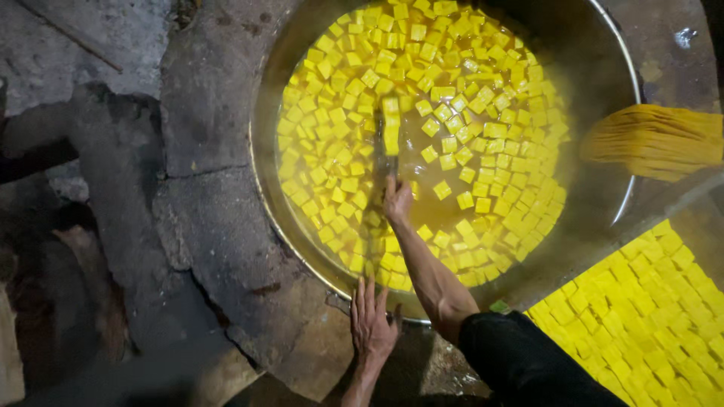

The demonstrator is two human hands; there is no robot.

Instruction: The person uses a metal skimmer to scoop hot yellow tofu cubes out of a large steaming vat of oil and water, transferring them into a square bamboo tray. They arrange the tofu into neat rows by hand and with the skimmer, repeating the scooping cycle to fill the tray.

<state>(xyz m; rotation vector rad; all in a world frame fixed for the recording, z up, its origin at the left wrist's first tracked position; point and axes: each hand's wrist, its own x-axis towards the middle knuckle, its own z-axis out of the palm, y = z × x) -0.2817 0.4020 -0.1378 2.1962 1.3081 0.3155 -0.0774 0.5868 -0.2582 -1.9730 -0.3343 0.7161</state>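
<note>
Head view: the right hand (397, 200) grips a flat scoop (388, 151) lifting yellow cubes (391, 124) from the basin (260, 162). The left hand (371, 320) rests open on the rim. Most cubes float unscooped; a tray (641, 309) near right is already filled.

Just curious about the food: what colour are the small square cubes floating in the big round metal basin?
Bright yellow cubes, in yellow-tinted liquid; the head view shows it.
</note>
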